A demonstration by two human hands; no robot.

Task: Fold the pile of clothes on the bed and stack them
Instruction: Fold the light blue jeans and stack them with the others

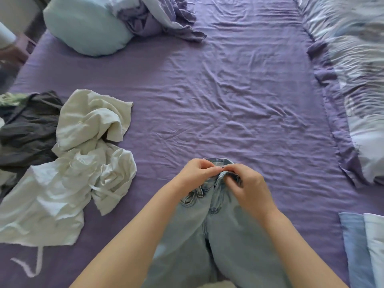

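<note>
A pair of light blue jeans (220, 231) lay near the bottom edge of the bed (228, 90), with the waist pointing toward the middle. The left hand (197, 173) and the right hand (247, 186) were close together at the waist of the jeans. Both hands pinched the top of the jeans with curled fingers, right where the button would be. The fingertips of the two hands almost touched.

A messy pile of clothes (68, 163) sat by the left edge of the bed. It had white clothes (91, 125) on top and dark gray clothes (27, 127) behind them, farther left.

Two folded light blue things (361, 246) lay at the bottom right corner of the bed. A pale blue pillow (83, 26) sat near the top left corner, with a bunched purple cover (158, 17) touching it. A blue and white blanket (353, 59) ran along the right edge. The purple sheet was wrinkly.
</note>
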